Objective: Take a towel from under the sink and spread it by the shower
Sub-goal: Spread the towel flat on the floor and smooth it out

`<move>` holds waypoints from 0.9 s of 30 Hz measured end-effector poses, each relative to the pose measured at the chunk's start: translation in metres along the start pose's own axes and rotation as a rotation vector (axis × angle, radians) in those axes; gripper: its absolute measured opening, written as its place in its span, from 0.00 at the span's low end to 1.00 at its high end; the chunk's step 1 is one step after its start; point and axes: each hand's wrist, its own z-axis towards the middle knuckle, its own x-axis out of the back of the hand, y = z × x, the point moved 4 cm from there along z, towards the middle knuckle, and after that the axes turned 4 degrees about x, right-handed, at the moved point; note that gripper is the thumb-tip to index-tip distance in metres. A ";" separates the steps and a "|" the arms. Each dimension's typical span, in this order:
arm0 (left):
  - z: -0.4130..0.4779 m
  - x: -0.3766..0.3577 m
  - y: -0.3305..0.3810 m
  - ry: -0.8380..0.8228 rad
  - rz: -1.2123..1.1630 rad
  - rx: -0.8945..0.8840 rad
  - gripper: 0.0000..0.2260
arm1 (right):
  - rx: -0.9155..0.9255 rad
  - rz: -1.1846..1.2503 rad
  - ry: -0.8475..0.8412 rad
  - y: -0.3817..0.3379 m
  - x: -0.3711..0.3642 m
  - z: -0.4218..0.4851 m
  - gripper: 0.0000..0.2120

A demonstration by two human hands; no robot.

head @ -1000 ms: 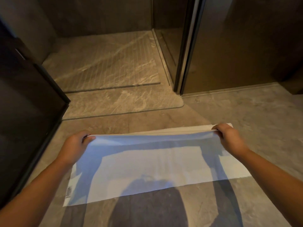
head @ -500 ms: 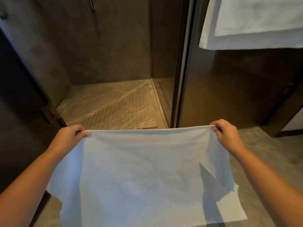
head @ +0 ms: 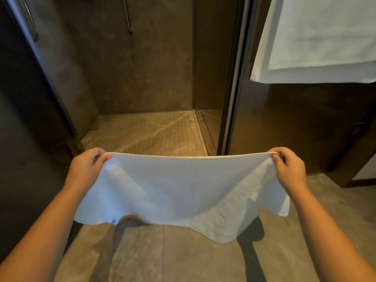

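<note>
A white towel (head: 183, 192) hangs in the air in front of me, stretched between both hands above the grey floor. My left hand (head: 86, 169) pinches its upper left corner and my right hand (head: 289, 169) pinches its upper right corner. The lower edge of the towel ripples and floats off the floor, casting a shadow below. The open shower (head: 146, 133) with its ribbed floor lies straight ahead, just beyond the towel.
A dark glass panel (head: 30, 119) stands at the left and a dark-framed glass door (head: 230, 98) at the right of the shower opening. Another white towel (head: 317, 41) hangs at the upper right. A metal rod (head: 127, 15) hangs on the shower wall. Grey floor tiles (head: 183, 257) lie below.
The towel lay flat on the floor a second ago. Both hands have lifted it by its far edge, and its lower edge now billows off the floor. My view tilted upward.
</note>
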 end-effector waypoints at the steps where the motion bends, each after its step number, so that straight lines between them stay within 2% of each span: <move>1: -0.005 0.002 -0.001 0.028 -0.011 0.001 0.06 | -0.008 0.009 0.010 0.000 0.000 -0.005 0.06; 4: -0.010 0.013 0.002 0.106 -0.029 -0.018 0.06 | -0.002 0.035 0.069 -0.006 0.005 -0.009 0.06; 9: -0.004 0.032 0.013 0.131 -0.045 -0.033 0.05 | 0.059 0.045 0.141 -0.017 0.016 -0.002 0.07; 14: 0.007 0.034 0.007 0.102 -0.064 -0.019 0.05 | 0.028 0.072 0.096 -0.014 0.005 0.006 0.05; 20: 0.028 0.013 -0.007 0.034 0.015 0.059 0.05 | -0.079 0.106 0.020 -0.003 -0.030 0.017 0.07; 27: 0.052 0.004 -0.003 0.134 0.041 0.081 0.08 | -0.112 0.172 0.067 -0.009 -0.055 0.042 0.06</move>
